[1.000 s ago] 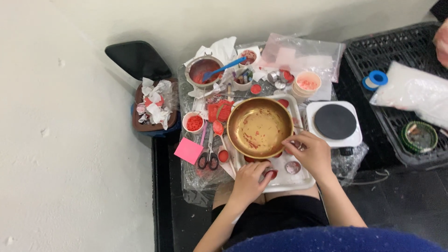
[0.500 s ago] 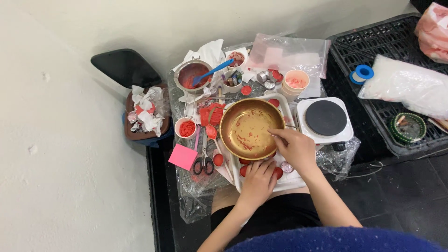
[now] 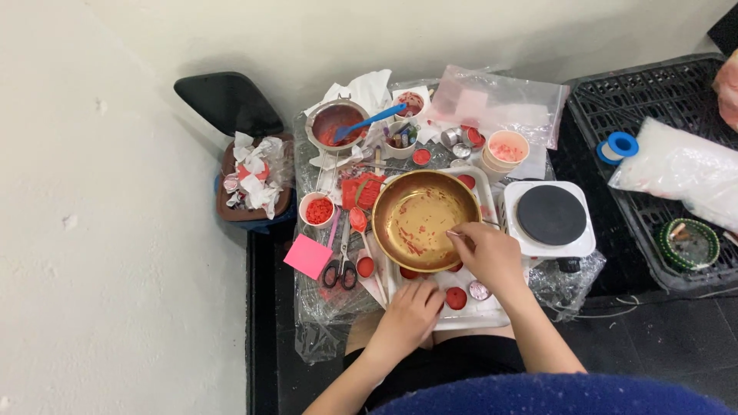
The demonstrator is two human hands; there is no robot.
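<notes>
A low bench [image 3: 323,323] wrapped in clear plastic carries nearly everything, crowded edge to edge; the wrap presumably keeps red spatter off it. Beside it on the right stands a black crate [image 3: 653,115] with a clear bag and a roll of blue tape, and on the left a bin [image 3: 250,180] stuffed with stained tissues, close enough to drop scraps in.

On the bench a white tray [image 3: 484,317] bears the brass bowl [image 3: 419,219], streaked with red inside. A single electric hotplate [image 3: 551,215] sits just beside the tray's right edge, its black top bare. Behind the bowl a small pot [image 3: 334,123] of red paste holds a blue spatula.

The right hand [image 3: 488,253] rests over the bowl's near right rim, fingers pinched together on something too small to make out. The left hand [image 3: 407,311] lies palm down on the tray's front, fingers together and holding nothing, probably to steady it. Small round red-filled tins [image 3: 457,297] sit between the hands.

Left of the bowl lie scissors [image 3: 340,265], a pink sticky pad [image 3: 307,256] and a cup of red bits [image 3: 317,209]. Free room is scarce; only the tray's front strip offers a little.
</notes>
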